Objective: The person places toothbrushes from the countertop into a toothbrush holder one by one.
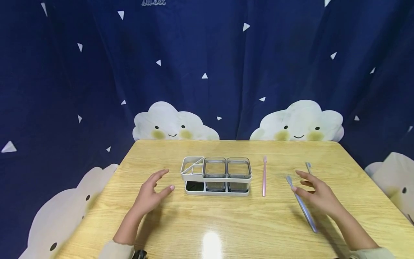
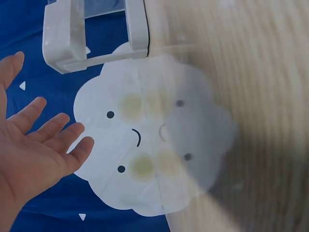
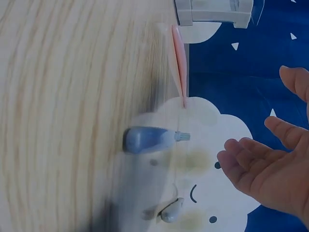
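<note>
My left hand (image 1: 150, 196) hovers over the table left of a white toothbrush holder (image 1: 216, 193), fingers spread and nothing in them. The left wrist view shows that hand (image 2: 41, 150) apart from the holder (image 2: 63, 41). On the right, my other hand (image 1: 320, 196) hangs with loose fingers above a blue toothbrush (image 1: 304, 210), its thumb overlapping the brush in the head view. The right wrist view has a gap between this hand (image 3: 280, 169) and the blue toothbrush (image 3: 149, 140). Behind the right fingers lies a grey toothbrush (image 1: 308, 167), partly hidden.
Two clear square cups (image 1: 215, 167) sit in the holder beside a divided compartment (image 1: 193, 177). A pink toothbrush (image 1: 264, 178) lies just right of it. Beyond the wooden table (image 1: 168, 226) hangs a dark blue curtain (image 1: 181, 82) with cloud prints.
</note>
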Available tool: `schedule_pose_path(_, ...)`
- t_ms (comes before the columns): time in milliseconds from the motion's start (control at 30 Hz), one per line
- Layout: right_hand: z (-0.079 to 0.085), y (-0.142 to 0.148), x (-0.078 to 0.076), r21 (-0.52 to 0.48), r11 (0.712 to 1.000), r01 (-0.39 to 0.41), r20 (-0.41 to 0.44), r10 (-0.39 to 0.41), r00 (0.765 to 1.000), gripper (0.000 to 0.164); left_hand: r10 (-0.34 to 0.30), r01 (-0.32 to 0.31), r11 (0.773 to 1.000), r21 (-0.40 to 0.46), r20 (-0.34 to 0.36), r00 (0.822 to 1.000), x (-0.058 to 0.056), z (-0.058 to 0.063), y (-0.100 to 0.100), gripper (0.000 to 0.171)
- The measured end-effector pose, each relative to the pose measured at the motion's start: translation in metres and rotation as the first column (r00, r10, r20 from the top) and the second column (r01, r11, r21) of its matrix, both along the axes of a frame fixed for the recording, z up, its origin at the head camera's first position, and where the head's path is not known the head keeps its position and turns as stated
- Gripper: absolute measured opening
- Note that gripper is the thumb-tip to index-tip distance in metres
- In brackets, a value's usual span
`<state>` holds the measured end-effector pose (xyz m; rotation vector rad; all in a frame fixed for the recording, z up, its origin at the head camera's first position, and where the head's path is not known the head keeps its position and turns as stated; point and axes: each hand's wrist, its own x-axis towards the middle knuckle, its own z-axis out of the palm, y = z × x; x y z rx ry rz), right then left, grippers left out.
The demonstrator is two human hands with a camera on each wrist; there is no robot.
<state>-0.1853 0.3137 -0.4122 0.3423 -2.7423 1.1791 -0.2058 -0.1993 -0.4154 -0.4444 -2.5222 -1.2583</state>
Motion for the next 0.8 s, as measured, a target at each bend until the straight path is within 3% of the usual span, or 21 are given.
schedule_pose_path(367, -0.006, -0.001, -0.007, -0.136, 0.990, -0.037, 0.053, 0.044, 0.998, 0.061, -0.092, 0.083, 0.993, 0.084, 0.113, 0.989, -0.010, 0.002, 0.003, 0.059)
schedule_pose_path(800, -0.004, -0.009, -0.016, -0.197, 0.980, -0.038, 0.049, 0.048, 0.998, 0.057, -0.136, 0.100, 0.977, 0.187, 0.191, 0.972, -0.022, 0.006, 0.009, 0.051)
